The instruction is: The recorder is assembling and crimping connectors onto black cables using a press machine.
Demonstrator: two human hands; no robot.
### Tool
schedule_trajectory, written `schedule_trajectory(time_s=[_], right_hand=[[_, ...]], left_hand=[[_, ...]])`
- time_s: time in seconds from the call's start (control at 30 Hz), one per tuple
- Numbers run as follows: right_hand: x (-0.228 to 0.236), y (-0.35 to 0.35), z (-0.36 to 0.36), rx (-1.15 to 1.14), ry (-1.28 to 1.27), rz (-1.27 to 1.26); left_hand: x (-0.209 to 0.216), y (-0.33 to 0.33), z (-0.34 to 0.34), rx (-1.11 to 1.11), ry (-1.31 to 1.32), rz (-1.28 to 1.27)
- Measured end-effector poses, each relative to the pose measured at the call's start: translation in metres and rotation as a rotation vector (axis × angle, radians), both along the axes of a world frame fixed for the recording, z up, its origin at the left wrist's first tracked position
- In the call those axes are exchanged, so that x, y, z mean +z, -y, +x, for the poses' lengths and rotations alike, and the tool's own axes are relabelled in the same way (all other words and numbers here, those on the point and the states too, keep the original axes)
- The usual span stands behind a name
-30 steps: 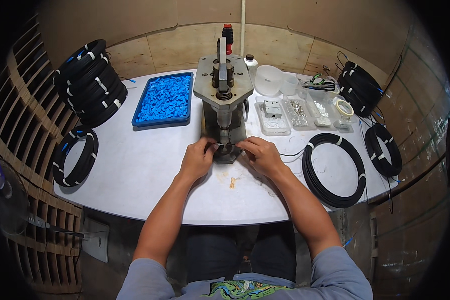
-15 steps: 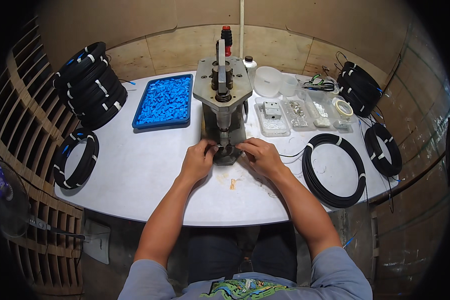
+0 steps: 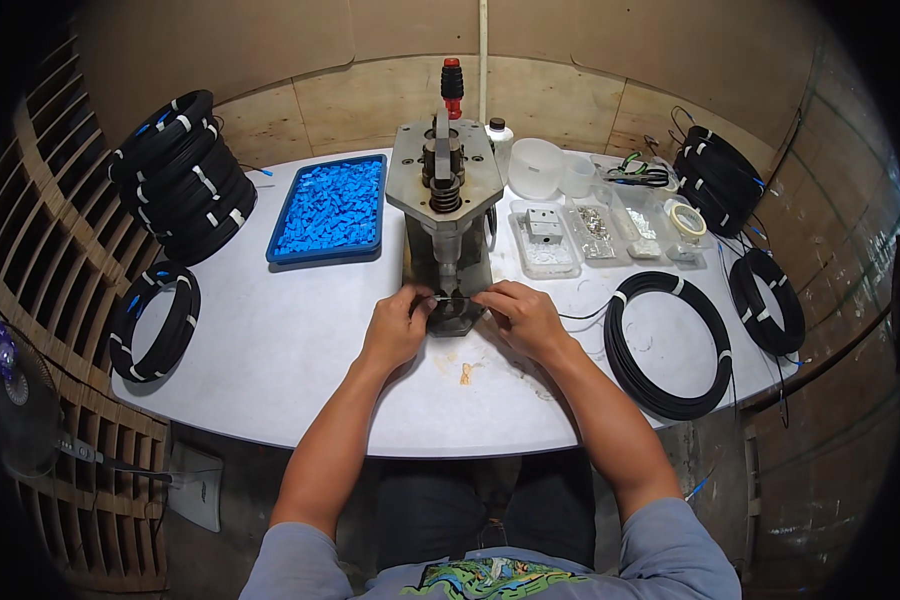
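Evidently, left hand (image 3: 398, 326) and right hand (image 3: 522, 316) have fingers clamped on a black cable (image 3: 576, 317).

The bright tabletop (image 3: 260, 345) bends toward black corners

Dead center, fingertips of left hand (image 3: 398, 324) and right hand (image 3: 518, 314) are hiding the ends of a thin piece (image 3: 453, 298), detail too small to tell. Toward 3, black cable (image 3: 582, 317) is vanishing beneath right hand. At 6, lower edge is cropping shirt (image 3: 490, 578).
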State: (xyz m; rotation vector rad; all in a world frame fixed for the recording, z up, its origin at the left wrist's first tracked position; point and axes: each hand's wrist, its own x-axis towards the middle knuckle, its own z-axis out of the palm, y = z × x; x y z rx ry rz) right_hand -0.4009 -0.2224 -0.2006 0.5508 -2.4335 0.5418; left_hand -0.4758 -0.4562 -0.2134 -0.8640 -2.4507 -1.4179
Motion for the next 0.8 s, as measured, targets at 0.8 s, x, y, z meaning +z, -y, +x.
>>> schedule_trajectory(time_s=[0.8], right_hand=[[0.005, 0.001, -0.003, -0.013, -0.013, 0.025]], left_hand=[[0.01, -0.001, -0.005, -0.021, 0.064, -0.031]])
